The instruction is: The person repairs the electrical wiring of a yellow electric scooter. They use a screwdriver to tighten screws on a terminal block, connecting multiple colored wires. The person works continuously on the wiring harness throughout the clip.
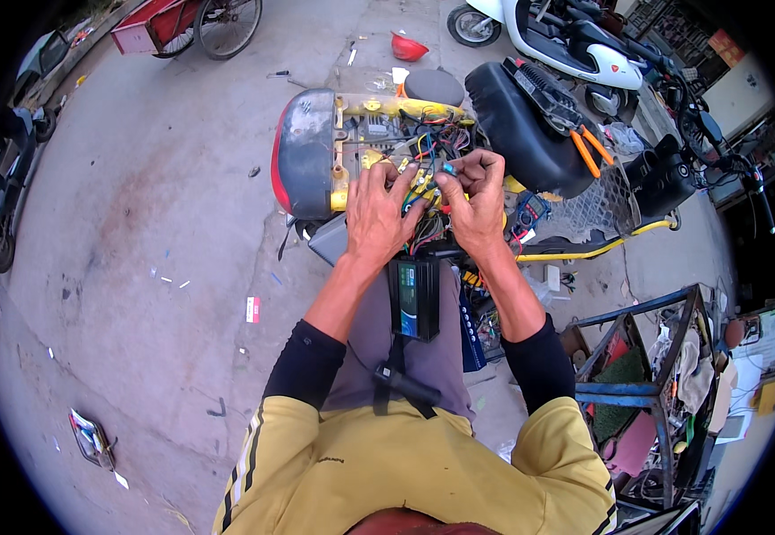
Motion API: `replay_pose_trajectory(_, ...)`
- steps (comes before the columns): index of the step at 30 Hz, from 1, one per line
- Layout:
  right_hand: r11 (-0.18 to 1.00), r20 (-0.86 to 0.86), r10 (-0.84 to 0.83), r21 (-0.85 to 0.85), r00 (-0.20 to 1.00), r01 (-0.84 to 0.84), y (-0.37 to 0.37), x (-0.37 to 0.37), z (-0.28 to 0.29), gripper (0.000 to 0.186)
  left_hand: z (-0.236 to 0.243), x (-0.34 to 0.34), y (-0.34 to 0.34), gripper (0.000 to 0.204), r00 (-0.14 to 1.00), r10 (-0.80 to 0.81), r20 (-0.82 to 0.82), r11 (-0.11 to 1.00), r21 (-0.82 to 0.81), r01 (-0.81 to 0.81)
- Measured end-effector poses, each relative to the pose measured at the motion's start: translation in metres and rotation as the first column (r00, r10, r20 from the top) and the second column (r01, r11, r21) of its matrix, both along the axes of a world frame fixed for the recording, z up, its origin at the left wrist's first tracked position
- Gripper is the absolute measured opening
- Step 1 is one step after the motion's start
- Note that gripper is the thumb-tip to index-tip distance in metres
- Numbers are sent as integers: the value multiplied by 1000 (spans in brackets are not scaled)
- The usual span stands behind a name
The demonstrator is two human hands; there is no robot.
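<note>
In front of me stands a yellow electric scooter [395,104] with its body open and a tangle of coloured wires [459,136] showing. My left hand [377,218] reaches into the wiring, its thumb and fingers closed around a few yellow and green wires [415,193]. Close beside it, my right hand [478,207] pinches a small blue-green connector [448,168] between thumb and forefinger. A black box with a coloured label [415,299] rests between my thighs, below the hands. Just right of my right hand lies a multimeter [531,211].
Orange-handled pliers [587,153] lie on the black seat [517,134]. A red bowl-shaped thing [408,47] is on the ground beyond. A white scooter [557,49] and a red cart [160,27] stand farther off. At right is a metal-framed rack [624,390] full of odds and ends.
</note>
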State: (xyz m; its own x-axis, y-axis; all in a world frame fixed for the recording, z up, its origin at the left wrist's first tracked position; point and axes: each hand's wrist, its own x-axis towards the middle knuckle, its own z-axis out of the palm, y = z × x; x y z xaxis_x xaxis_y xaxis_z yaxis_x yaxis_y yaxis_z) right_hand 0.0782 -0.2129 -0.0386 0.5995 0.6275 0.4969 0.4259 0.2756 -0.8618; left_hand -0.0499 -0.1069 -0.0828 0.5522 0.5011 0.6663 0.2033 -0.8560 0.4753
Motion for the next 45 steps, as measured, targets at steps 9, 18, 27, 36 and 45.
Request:
replay_pose_trajectory(9,983,645,72,-175,760,55,-26,3,39,13,-8,1,-1,59,1000,28,13,999,34,-28)
replay_pose_trajectory(18,988,-56,103,-112,993,-109,-17,8,9,25,-3,3,-1,61,1000,17,-11,999,34,-17)
replay_pose_trajectory(27,950,546,102,-303,832,82,-12,4,40,21,-3,6,-2,60,1000,8,11,997,79,-9)
replay_pose_trajectory(36,913,856,305,-388,418,129,-25,15,58,30,-12,3,3,60,999,38,-10,995,91,-37)
replay_pose_trajectory(45,966,707,68,-224,704,132,-48,16,75,23,-8,3,1,59,999,32,-5,998,63,-32)
